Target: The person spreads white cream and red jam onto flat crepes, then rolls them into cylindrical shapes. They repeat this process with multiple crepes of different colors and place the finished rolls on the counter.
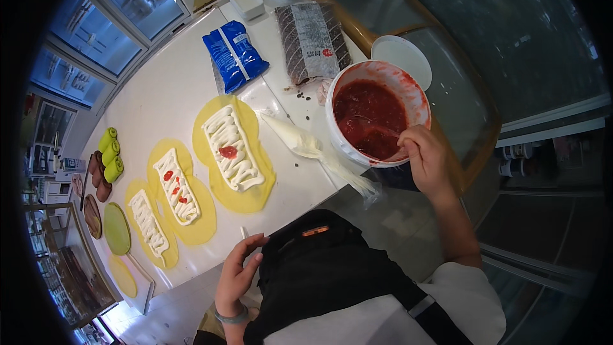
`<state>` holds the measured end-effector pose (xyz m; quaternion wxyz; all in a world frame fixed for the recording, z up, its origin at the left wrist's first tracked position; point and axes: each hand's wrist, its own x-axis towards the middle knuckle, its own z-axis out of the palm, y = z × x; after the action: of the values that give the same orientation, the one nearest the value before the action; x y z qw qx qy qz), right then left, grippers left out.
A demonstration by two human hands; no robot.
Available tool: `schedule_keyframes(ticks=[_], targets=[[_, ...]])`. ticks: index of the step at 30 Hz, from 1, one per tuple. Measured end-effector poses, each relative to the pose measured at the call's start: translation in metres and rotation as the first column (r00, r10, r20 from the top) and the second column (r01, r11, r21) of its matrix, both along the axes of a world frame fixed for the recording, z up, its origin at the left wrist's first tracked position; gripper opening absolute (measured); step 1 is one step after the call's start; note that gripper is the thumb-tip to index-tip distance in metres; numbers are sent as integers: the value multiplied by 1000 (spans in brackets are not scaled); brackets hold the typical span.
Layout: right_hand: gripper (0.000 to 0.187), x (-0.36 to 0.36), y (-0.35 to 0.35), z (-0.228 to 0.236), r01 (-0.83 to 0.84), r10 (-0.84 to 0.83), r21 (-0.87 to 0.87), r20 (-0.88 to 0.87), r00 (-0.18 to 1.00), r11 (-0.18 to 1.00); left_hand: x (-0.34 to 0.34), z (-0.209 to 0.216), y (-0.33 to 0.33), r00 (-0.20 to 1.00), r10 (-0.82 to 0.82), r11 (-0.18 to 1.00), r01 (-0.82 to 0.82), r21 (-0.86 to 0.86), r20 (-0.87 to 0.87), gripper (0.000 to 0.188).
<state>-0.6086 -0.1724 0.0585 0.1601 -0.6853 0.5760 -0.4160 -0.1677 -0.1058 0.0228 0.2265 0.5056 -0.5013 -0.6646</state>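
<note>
My right hand (425,158) grips a spoon (377,129) whose bowl is in the red, jam-like filling of a white bucket (333,110). My left hand (239,276) hangs by my black apron (332,262) at the table's near edge, fingers loosely bent and apart, with nothing visible in them. On the table lie yellow crepe sheets topped with zigzag white cream: the right one (262,147) has one red dollop, the middle one (203,233) several, and the left one (167,257) none. A cream-filled piping bag (297,140) rests between the right sheet and the bucket.
Behind the sheets are a blue packet (235,56), a large dark-striped bag (313,41) and a white tray (245,1). A round white lid (402,61) lies beyond the bucket. Green rolls (111,153), brown rolls (97,169) and a green crepe (117,230) sit far left.
</note>
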Motion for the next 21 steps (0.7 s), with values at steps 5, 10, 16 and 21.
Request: schedule_keyframes(ticks=[5, 10, 16, 21], targets=[[17, 11, 1, -3, -204, 159, -120, -309, 938, 972, 1, -1, 2, 1000, 8, 1000, -8, -4, 3, 43], [4, 7, 2, -3, -96, 83, -96, -132, 988, 991, -7, 3, -1, 1000, 8, 999, -8, -31, -5, 43], [27, -16, 9, -15, 42, -178, 201, 727, 663, 979, -16, 8, -6, 1000, 16, 1000, -16, -14, -22, 42], [26, 15, -3, 9, 38, -26, -8, 608, 794, 999, 3, 10, 10, 994, 84, 996, -83, 14, -71, 43]])
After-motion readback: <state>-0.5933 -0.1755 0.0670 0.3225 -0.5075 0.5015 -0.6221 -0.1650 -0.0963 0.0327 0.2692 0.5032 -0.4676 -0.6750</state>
